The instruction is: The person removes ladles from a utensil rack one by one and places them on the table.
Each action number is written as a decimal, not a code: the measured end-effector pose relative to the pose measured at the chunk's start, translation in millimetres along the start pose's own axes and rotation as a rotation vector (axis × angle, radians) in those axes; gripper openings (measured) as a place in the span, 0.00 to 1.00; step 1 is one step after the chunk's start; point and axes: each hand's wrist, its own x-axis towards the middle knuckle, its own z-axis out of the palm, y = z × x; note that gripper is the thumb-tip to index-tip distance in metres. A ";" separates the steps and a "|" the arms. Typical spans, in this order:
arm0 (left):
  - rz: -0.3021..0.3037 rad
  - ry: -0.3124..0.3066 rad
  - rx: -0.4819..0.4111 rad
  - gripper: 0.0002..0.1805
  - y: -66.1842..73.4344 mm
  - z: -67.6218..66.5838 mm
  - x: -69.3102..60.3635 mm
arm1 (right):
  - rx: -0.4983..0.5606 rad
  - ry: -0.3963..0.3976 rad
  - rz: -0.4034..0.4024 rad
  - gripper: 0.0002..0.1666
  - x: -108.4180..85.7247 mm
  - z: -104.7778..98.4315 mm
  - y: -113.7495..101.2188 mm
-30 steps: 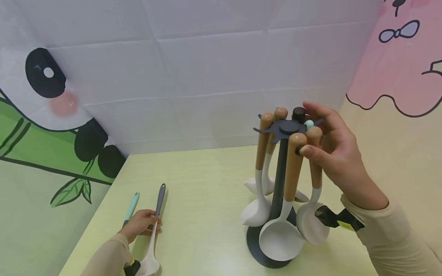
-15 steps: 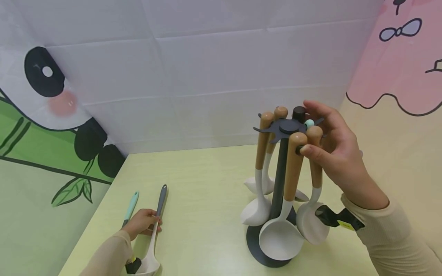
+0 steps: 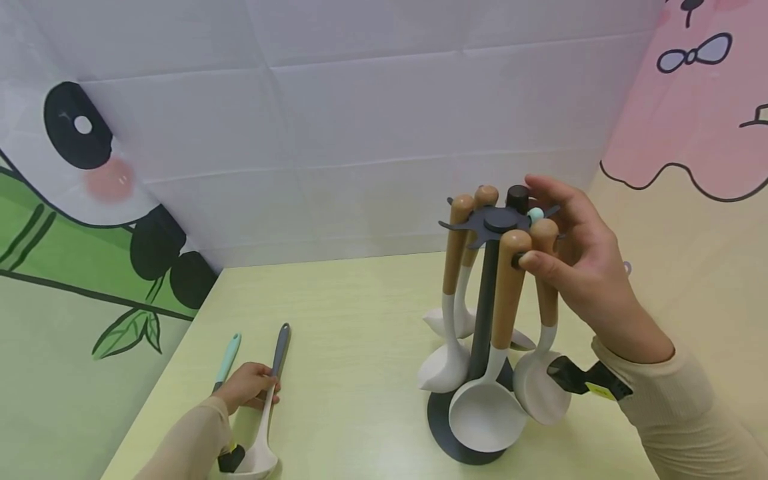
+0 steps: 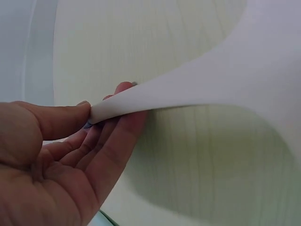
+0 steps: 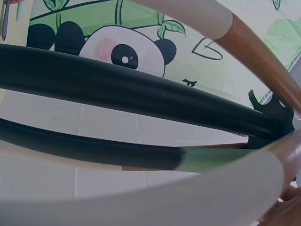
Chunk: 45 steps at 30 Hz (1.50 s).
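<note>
On the left of the table, my left hand (image 3: 246,385) pinches the neck of a kitchen utensil with a grey handle (image 3: 280,350). Its white neck (image 4: 169,92) widens into a broad head in the left wrist view; whether it is a ladle cannot be told. My right hand (image 3: 585,260) grips the top of a dark utensil rack (image 3: 487,307), thumb against the hook end at a white ladle's (image 3: 487,417) wooden handle. Its other fingers curve behind the rack's top, partly hidden. Several more wooden-handled utensils hang around the pole. A utensil with a mint and black handle (image 5: 214,160) hangs there too.
A second mint-handled utensil (image 3: 228,357) lies left of my left hand, partly covered by it. The pale table (image 3: 354,320) meets a white cloth backdrop (image 3: 360,133) behind, with cartoon prints on both sides.
</note>
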 end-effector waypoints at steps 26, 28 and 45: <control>0.008 0.032 0.388 0.09 14.6 3.8 7.6 | -0.106 -0.127 -0.043 0.41 4.7 -14.7 1.2; 0.007 0.032 0.396 0.08 14.7 4.0 7.3 | -0.080 -0.183 -0.045 0.41 7.1 -20.3 1.4; -0.025 0.011 0.431 0.08 24.3 3.9 4.3 | 0.080 -0.613 -0.077 0.41 40.6 -45.6 13.2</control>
